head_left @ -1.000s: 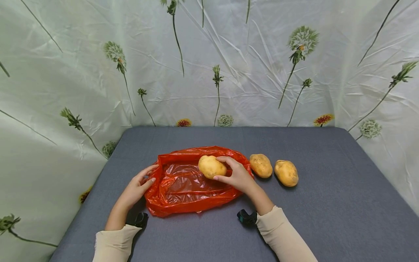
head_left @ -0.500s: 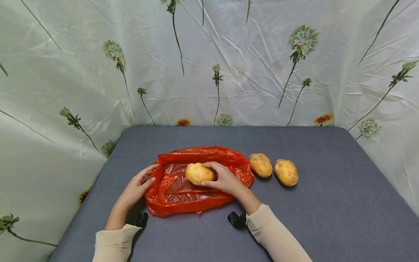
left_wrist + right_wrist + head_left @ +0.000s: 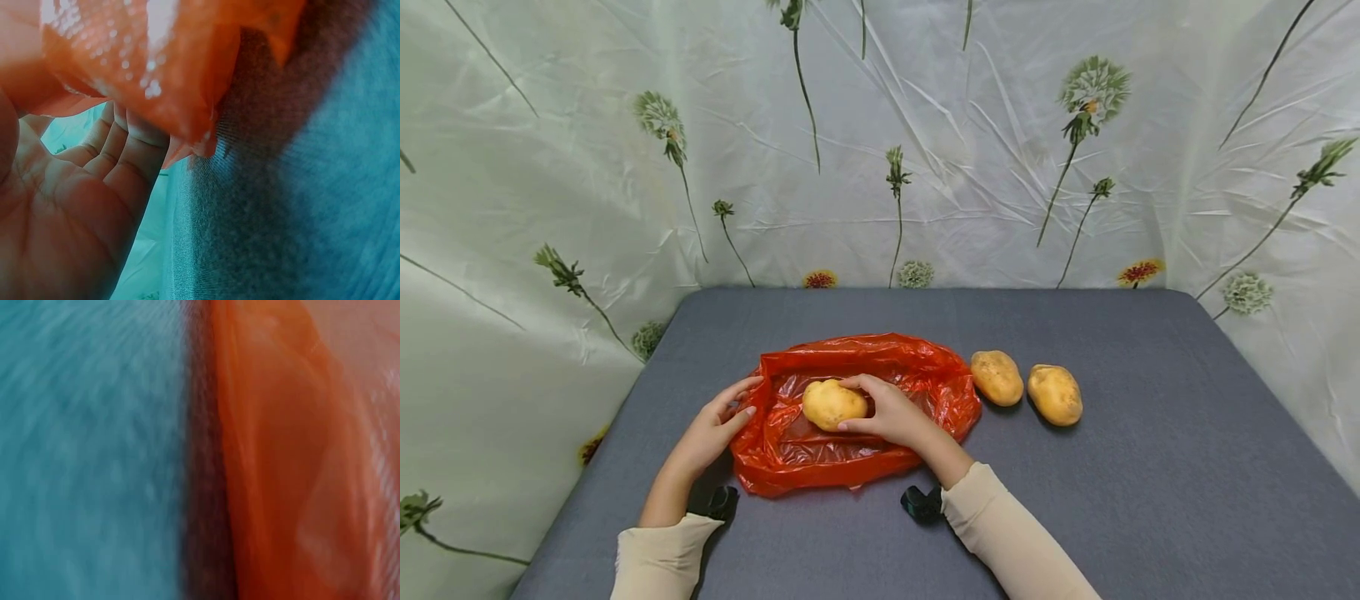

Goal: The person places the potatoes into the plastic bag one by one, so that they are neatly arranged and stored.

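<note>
In the head view a red plastic bag (image 3: 842, 486) lies spread on the grey table with its mouth open. My right hand (image 3: 891, 412) grips a potato (image 3: 832, 406) between thumb and fingers, over the left middle of the bag's opening. At the bag's left end, my left hand (image 3: 703, 435) holds the rim, thumb and fingers on either side. The left wrist view shows the palm, with the fingertips hidden behind the red plastic. In the right wrist view, only the bag's blurred side (image 3: 281, 456) and the table appear; the hand and potato are out of sight.
Two more potatoes, one (image 3: 997, 378) close to the bag's right end and another (image 3: 1056, 395) farther right, lie on the grey table (image 3: 1150, 500). Pale curtains (image 3: 985, 150) with a flower print hang behind and beside the table.
My right hand has carried the potato leftward and slightly nearer over the bag's opening. The left hand, bag and other two potatoes stay in place.
</note>
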The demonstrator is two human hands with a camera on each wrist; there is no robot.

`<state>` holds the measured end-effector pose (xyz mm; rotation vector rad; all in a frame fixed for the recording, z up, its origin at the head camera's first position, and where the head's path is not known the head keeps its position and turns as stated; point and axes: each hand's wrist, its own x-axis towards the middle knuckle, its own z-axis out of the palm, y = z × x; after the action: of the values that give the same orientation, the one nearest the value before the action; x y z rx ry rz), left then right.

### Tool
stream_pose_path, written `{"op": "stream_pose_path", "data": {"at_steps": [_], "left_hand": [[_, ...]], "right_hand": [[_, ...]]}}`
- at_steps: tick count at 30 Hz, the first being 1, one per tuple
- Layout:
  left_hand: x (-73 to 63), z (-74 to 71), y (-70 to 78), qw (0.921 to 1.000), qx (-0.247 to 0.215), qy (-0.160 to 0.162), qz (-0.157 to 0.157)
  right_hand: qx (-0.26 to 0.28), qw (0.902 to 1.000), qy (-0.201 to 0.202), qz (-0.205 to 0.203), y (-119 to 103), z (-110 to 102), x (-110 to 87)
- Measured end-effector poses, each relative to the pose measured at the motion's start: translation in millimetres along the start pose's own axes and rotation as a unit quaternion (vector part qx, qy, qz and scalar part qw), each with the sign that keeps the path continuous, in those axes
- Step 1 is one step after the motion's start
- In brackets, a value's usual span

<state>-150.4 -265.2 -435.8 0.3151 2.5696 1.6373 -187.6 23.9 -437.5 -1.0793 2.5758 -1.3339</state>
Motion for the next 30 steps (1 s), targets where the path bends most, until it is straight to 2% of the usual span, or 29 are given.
{"op": "stream_pose_path", "data": {"at_steps": [11,19,30], "left_hand": [[-0.6,0.5,2.1,0.9999,0.002,0.000,0.012],[-0.3,0.6,2.5,0.9996,0.017,0.004,0.022],[-0.7,1.2,3.7,0.9998,0.000,-0.006,0.018]], "right_hand": [[-0.003,0.9997,-0.018,0.014,-4,13,8.0],[0.022,0.9994,-0.020,0.021,-5,21,12.4],[0.035,0.9987,-0.025,0.027,-9,30,20.1]]}}
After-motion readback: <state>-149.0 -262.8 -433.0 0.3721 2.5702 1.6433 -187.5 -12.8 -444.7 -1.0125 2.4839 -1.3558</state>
